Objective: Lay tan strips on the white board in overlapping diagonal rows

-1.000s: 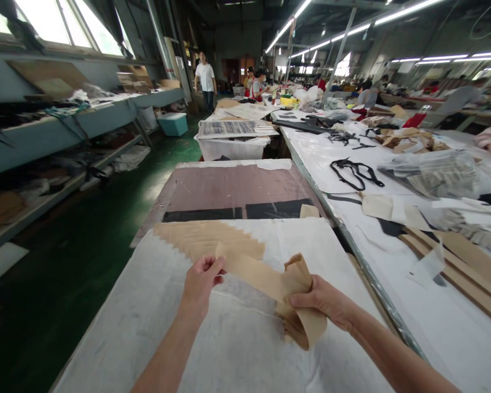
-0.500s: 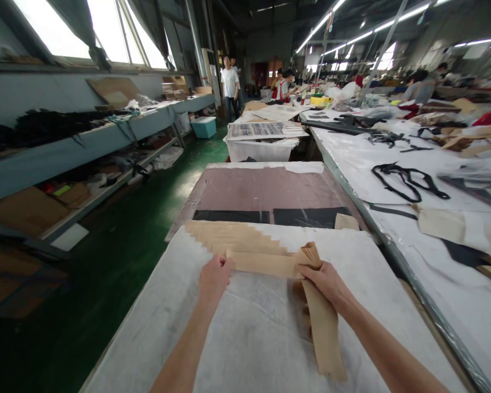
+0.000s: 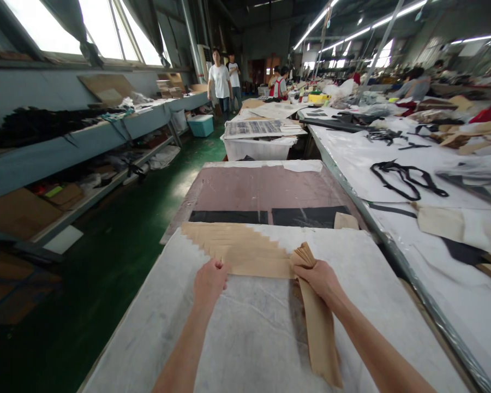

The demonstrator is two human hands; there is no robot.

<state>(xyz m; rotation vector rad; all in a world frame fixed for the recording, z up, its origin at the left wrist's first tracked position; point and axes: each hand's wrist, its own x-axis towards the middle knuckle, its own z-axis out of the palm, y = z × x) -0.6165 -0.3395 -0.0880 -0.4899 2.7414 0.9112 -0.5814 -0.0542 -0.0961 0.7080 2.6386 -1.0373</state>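
1. Head view is showing the left hand [image 3: 210, 281] pinching the near-left end of a tan strip [image 3: 262, 267], with its grip pressing shut on that end.
2. The right hand [image 3: 319, 278] is clamping its grip on a bundle of tan strips [image 3: 321, 338], which is bending over the fingers and trailing toward the person across the table [image 3: 229, 349].
3. The tan strip is lying flat between both hands on the white-covered table, touching the near edge of a staggered row of strips [image 3: 225, 237].
4. Beyond that row, black pieces [image 3: 306, 216] are lying on a brownish sheet [image 3: 265, 188].
5. Two people [image 3: 220, 79] are standing far down the aisle.
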